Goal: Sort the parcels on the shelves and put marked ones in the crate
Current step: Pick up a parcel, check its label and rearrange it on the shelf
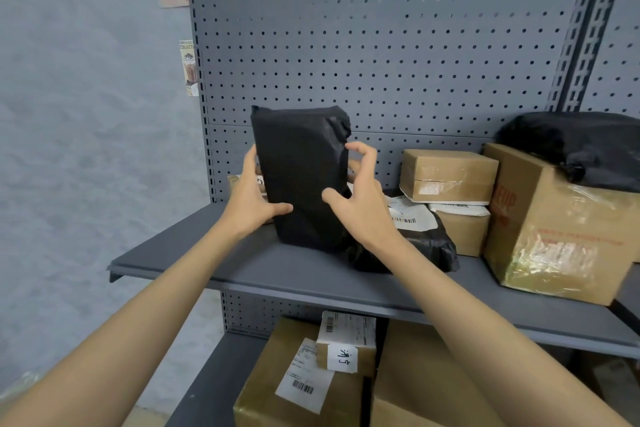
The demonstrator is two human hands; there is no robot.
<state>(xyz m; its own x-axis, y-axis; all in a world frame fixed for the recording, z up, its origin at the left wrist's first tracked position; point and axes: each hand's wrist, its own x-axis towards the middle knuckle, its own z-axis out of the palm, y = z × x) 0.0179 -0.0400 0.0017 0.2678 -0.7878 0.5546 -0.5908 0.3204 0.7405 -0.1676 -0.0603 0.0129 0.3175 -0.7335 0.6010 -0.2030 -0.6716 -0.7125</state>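
A black plastic-wrapped parcel (301,177) stands upright on the grey shelf (277,274). My left hand (251,199) grips its left edge, thumb across the front. My right hand (360,194) holds its right edge with the thumb on the front and the fingers curled at its side. No label shows on the side facing me. Behind it lies a flatter black parcel (426,246) with a white barcode label (408,215). No crate is in view.
Cardboard boxes sit to the right: a small one (448,175), a smaller one (464,229) beneath it, a large taped one (561,229) with a black bag (581,146) on top. More labelled boxes (304,378) fill the lower shelf. A perforated back panel (381,45) rises behind.
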